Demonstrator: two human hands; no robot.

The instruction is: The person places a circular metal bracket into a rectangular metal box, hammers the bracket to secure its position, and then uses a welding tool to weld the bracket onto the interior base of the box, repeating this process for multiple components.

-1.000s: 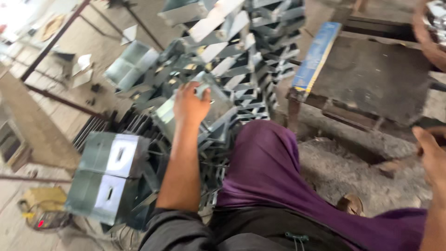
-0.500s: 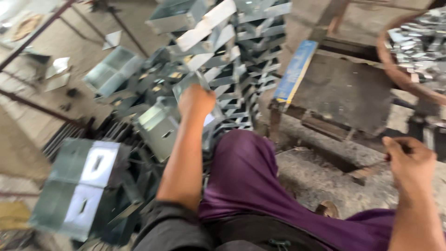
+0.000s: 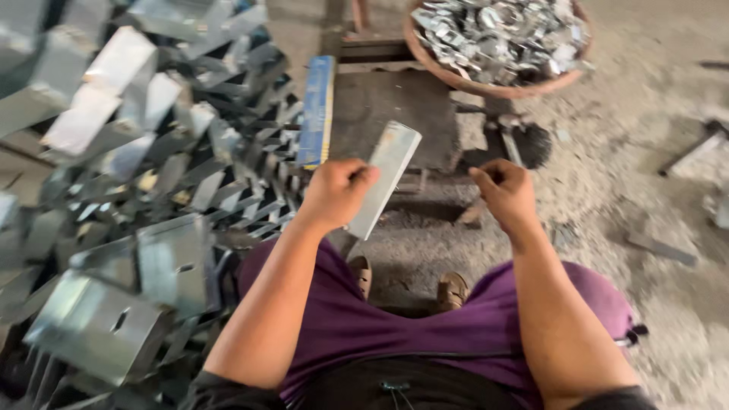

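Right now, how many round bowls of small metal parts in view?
1: the brown bowl at top centre, beyond the flat metal piece in the left hand. Others may sit out of frame.

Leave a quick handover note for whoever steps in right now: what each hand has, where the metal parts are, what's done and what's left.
Left hand: closed around a flat grey metal piece, held tilted above the dark work block.
Right hand: loosely closed beside it; too blurred to tell whether it holds anything.
Parts: a big heap of folded metal brackets lies to the left; a round basin beyond the block holds small shiny metal pieces.
Done: one piece is in hand over the block.
Left: the piece is not yet set down on the block, and the heap on the left is large.
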